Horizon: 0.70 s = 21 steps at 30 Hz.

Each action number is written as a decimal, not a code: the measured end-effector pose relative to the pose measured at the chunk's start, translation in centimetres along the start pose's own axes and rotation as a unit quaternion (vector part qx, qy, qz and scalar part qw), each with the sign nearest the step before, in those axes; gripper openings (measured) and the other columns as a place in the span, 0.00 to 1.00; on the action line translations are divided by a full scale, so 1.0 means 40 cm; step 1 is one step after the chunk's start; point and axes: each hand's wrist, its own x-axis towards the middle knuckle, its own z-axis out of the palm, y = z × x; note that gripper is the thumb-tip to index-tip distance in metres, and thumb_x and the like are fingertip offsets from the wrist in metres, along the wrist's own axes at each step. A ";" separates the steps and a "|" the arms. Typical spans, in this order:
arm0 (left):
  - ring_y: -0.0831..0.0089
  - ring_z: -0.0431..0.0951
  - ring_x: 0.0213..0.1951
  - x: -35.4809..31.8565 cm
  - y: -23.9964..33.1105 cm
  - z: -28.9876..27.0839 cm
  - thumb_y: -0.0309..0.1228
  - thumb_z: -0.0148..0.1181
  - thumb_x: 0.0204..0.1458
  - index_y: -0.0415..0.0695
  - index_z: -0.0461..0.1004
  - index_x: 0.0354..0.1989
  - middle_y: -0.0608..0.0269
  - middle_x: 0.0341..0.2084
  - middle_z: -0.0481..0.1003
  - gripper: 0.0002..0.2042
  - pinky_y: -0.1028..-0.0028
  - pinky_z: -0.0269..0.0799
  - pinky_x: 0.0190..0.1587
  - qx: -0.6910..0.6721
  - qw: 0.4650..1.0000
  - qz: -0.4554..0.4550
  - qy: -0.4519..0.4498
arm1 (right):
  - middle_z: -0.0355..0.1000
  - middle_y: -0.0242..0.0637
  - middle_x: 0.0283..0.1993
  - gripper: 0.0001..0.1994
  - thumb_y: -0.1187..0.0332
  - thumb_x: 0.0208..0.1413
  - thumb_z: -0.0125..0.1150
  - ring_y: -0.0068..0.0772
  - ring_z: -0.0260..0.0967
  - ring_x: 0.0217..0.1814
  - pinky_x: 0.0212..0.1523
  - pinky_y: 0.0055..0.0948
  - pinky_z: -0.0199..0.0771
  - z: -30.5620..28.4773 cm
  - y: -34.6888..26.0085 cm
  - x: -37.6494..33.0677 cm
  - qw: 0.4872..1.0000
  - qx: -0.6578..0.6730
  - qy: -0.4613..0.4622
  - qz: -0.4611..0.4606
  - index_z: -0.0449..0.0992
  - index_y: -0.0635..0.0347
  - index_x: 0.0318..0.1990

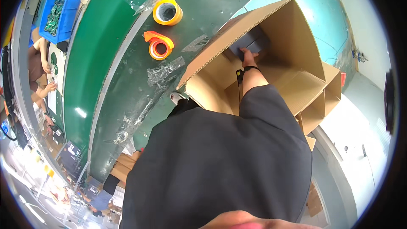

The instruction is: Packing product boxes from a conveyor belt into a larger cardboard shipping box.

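Note:
My right hand [249,57] reaches down into a large open cardboard carton [292,38]. Its fingers are spread and lie against dark grey boxes [254,42] at the bottom of the carton; whether they grip an edge cannot be made out. A black strap circles the wrist, with a small dark device beside it. One carton flap stands up along the left side. My left hand is out of sight, and the carton wall and my dark clothing may cover it.
To the left, a green bench holds a yellow tape roll [168,12], an orange tape dispenser [159,46] and crumpled clear film [165,71]. Beyond the green conveyor [97,51] stands a blue bin [60,19] of green parts, near other people's hands. Another carton [333,87] adjoins at right.

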 end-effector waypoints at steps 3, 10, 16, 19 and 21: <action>0.55 0.82 0.43 0.027 0.024 0.046 0.34 0.58 0.67 0.42 0.79 0.56 0.52 0.37 0.82 0.14 0.63 0.77 0.50 -0.011 1.000 -0.011 -0.002 | 0.43 0.50 0.85 0.73 0.60 0.46 0.77 0.50 0.50 0.82 0.79 0.50 0.50 -0.060 0.001 0.005 0.998 0.028 -0.042 -0.033 0.12 0.57 0.79; 0.67 0.84 0.45 0.045 0.416 0.046 0.32 0.58 0.68 0.42 0.78 0.58 0.57 0.41 0.84 0.14 0.69 0.78 0.52 -0.065 0.984 0.103 0.129 | 0.28 0.68 0.84 0.76 0.44 0.47 0.79 0.69 0.41 0.85 0.81 0.58 0.48 -0.012 -0.115 -0.119 0.891 -0.448 -0.023 -0.066 0.11 0.58 0.78; 0.70 0.86 0.44 -0.026 0.397 0.034 0.32 0.56 0.69 0.40 0.78 0.57 0.60 0.44 0.86 0.14 0.67 0.79 0.50 -0.053 0.981 0.123 0.143 | 0.27 0.66 0.85 0.71 0.38 0.51 0.74 0.74 0.42 0.84 0.79 0.64 0.51 0.036 -0.075 -0.169 0.842 -0.529 0.088 -0.054 0.19 0.57 0.81; 0.64 0.86 0.44 -0.061 0.060 0.020 0.35 0.55 0.70 0.43 0.79 0.57 0.59 0.43 0.85 0.14 0.65 0.79 0.50 0.235 0.963 0.099 0.087 | 0.33 0.61 0.85 0.64 0.41 0.55 0.73 0.74 0.43 0.83 0.79 0.62 0.53 0.044 -0.025 -0.190 0.868 -0.476 0.122 -0.068 0.28 0.59 0.82; 0.64 0.86 0.44 -0.067 0.015 0.004 0.35 0.55 0.70 0.43 0.79 0.57 0.58 0.42 0.85 0.14 0.65 0.79 0.50 0.234 0.964 0.096 0.080 | 0.34 0.66 0.84 0.66 0.48 0.49 0.81 0.72 0.44 0.83 0.77 0.60 0.59 0.028 0.015 -0.143 0.905 -0.363 0.190 -0.111 0.34 0.65 0.81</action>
